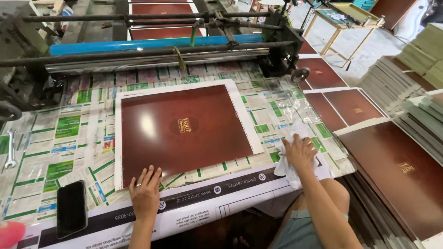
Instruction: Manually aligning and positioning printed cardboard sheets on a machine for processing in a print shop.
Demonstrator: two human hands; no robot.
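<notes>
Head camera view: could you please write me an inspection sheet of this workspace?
Surface: work table covered with green-and-white printed paper under clear film.
Job's things: glossy dark red printed sheet with white border, lying flat; crumpled white cloth.
Clutter: black smartphone, face down; silver wrench.
Grippers: left hand flat on the sheet's near edge; right hand pressing the cloth.
Cables: nothing seen.
Surroundings: roller machine with blue bar behind; stacks of dark red sheets at right.
</notes>
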